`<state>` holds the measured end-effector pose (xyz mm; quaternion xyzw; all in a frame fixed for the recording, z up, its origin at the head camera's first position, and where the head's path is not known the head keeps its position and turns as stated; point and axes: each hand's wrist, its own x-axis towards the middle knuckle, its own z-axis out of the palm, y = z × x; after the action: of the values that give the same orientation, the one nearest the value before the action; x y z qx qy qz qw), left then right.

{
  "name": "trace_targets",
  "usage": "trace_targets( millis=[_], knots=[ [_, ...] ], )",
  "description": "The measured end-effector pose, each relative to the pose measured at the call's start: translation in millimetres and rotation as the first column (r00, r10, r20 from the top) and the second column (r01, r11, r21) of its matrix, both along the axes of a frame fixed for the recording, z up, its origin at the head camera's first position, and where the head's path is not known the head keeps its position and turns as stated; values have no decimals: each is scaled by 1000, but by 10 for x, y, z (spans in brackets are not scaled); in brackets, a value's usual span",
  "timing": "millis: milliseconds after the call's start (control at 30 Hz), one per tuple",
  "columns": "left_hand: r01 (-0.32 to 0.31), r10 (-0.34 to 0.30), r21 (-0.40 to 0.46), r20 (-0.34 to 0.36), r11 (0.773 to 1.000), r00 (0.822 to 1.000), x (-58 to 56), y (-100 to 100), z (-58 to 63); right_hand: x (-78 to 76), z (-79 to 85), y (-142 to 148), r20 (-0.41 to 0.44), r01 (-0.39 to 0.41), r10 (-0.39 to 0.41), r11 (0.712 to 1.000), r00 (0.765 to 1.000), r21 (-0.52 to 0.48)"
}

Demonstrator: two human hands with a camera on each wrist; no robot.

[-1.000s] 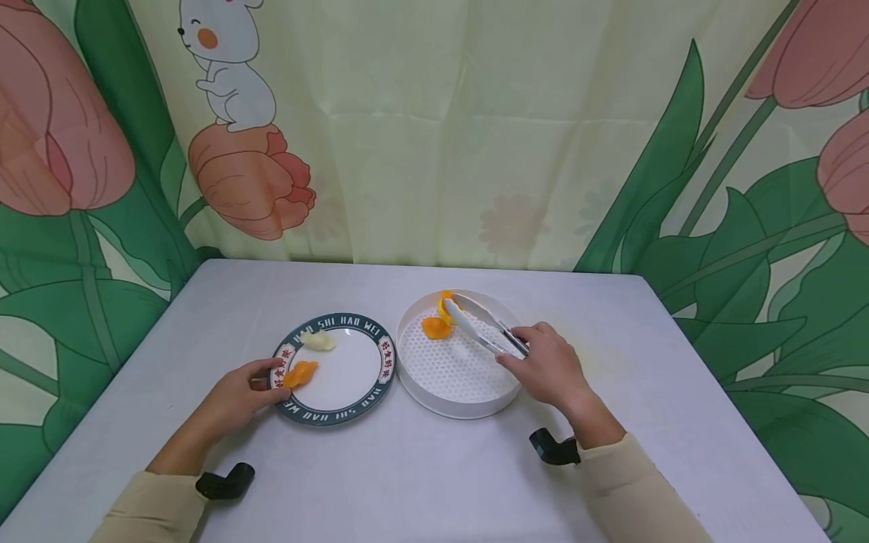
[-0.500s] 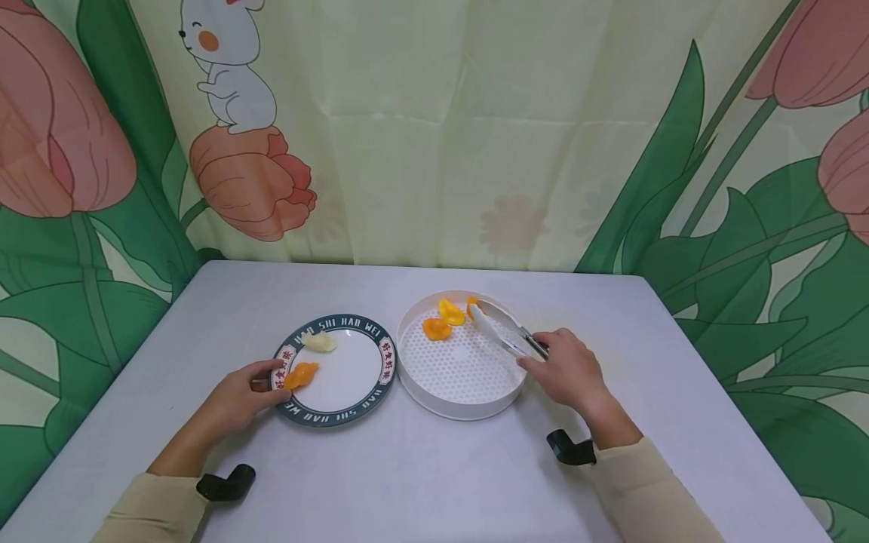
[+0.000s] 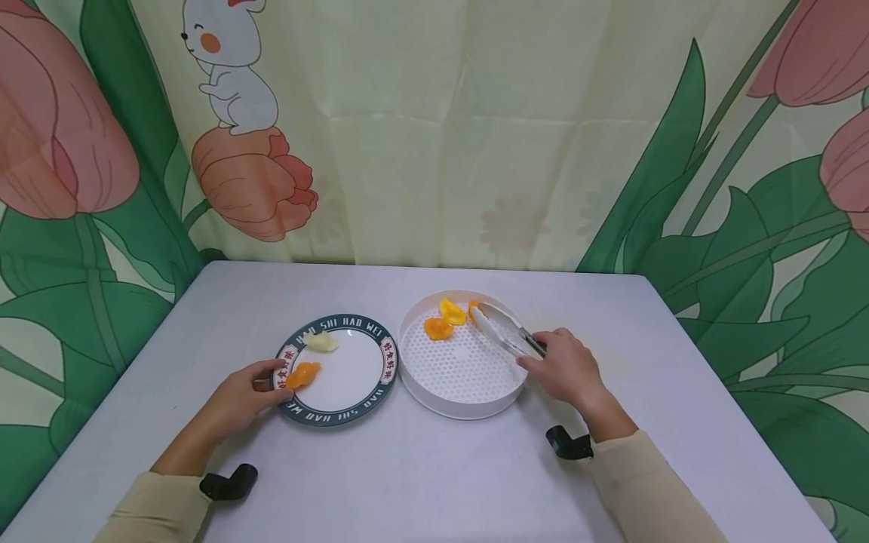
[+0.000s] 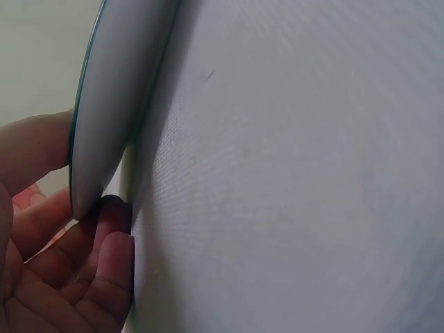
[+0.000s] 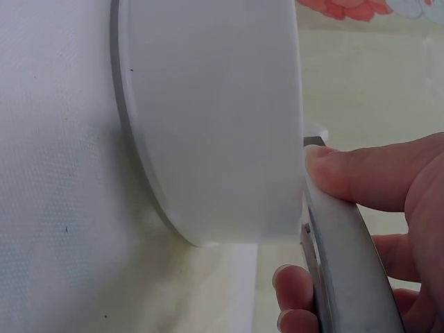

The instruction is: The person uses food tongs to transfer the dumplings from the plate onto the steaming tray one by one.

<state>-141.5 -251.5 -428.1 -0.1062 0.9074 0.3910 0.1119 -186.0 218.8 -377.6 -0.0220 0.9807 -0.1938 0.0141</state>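
Observation:
My left hand (image 3: 241,396) grips the left rim of a white plate (image 3: 349,369) with a dark patterned border, thumb above and fingers beneath it in the left wrist view. On that plate lie a pale dumpling-shaped piece (image 3: 320,342) and an orange one (image 3: 302,375). My right hand (image 3: 566,369) holds metal tongs (image 5: 347,257) with white tips, reaching over the rim of a round white tray (image 3: 460,409) with a patterned floor. At the tips is an orange piece (image 3: 472,308), partly hidden by them. A yellow piece (image 3: 452,311) and another orange one (image 3: 437,329) lie to its left.
Plate and tray stand side by side, their rims almost meeting, on a table with a white cloth (image 3: 380,483). Behind the table hangs a curtain (image 3: 434,151) printed with tulips and a white animal. A black wrist mount (image 3: 229,483) sits at the left cuff.
My right hand has moved the tongs rightward, and the orange piece at their tips now lies apart from the yellow one, which shows fully. My left hand stays at the plate.

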Motion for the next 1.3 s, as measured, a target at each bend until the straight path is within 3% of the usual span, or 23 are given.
trace_targets(
  millis=[500,800,1067,1300],
  knots=[
    [3,-3,-2,-7,1000,1000,4,-12,-25,19,-10,-32,-2,2,-2,999,1000,-34],
    [-4,4,-1,6,1000,1000,-2,-13,-9,106,17,-246,-27,-28,26,998,999,-60],
    [-2,2,10,8,1000,1000,-7,-17,-11,184,49,-603,-17,-129,129,991,992,-32],
    [22,-22,10,0,1000,1000,3,-31,-21,224,66,-899,-21,-247,246,969,969,-15]
  ],
)
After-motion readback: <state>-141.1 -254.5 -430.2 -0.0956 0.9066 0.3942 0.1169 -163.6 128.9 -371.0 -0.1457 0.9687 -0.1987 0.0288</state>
